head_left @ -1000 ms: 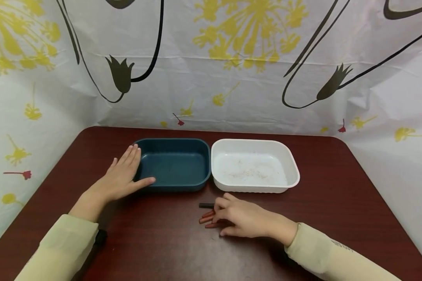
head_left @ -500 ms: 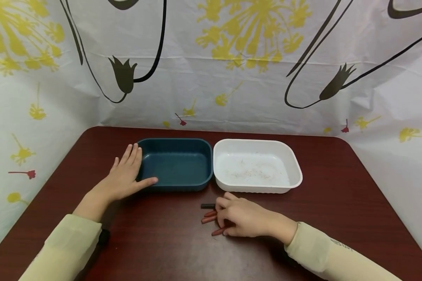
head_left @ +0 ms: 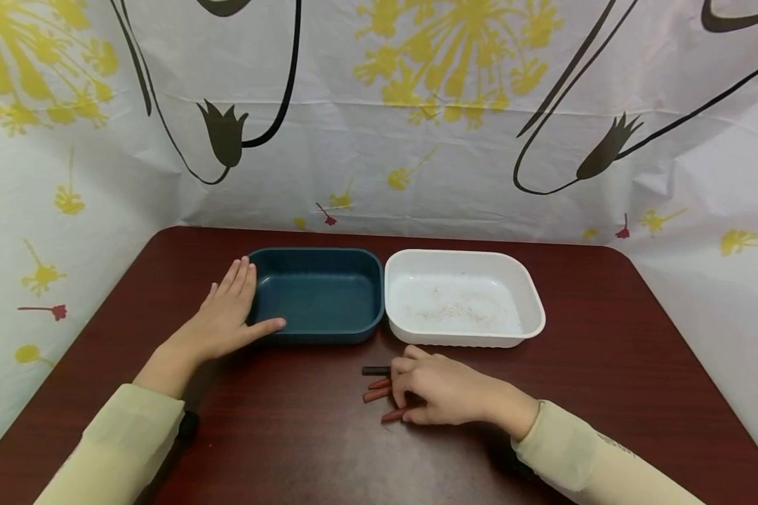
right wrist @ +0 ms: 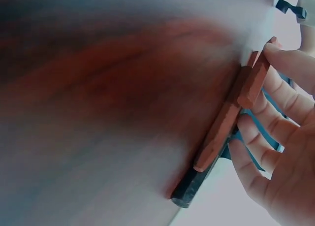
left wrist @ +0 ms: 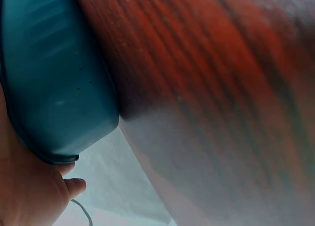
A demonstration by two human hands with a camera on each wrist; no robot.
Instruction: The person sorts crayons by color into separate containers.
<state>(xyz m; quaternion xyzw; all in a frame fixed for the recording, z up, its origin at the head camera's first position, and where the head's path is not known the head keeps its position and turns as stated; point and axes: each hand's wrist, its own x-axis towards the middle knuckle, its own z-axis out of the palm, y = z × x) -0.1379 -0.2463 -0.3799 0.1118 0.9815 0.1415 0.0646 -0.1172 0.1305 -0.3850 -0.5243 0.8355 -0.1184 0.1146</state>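
Observation:
My left hand [head_left: 224, 319] lies flat on the dark red table [head_left: 290, 449], with its straight fingers against the left wall of an empty teal tray [head_left: 316, 291]. The left wrist view shows that tray [left wrist: 44, 78] close beside the palm [left wrist: 24, 186]. My right hand [head_left: 436, 394] sits in front of the white tray [head_left: 464, 298], its fingers curled over several reddish-brown sticks [head_left: 377, 394]. A dark stick [head_left: 375, 370] lies just behind them. In the right wrist view the thumb and fingers [right wrist: 275, 103] close around the brown sticks [right wrist: 226, 122], and the dark stick [right wrist: 189, 189] lies under them.
The white tray holds only fine crumbs or dust. A flower-patterned sheet [head_left: 379, 112] hangs behind and beside the table. Cream sleeves cover both forearms. A small dark object [head_left: 186, 424] lies under the left forearm.
My right thumb has drawn one brown stick toward the table's front edge, and the fingers have curled closer over the others. The left hand has stayed put.

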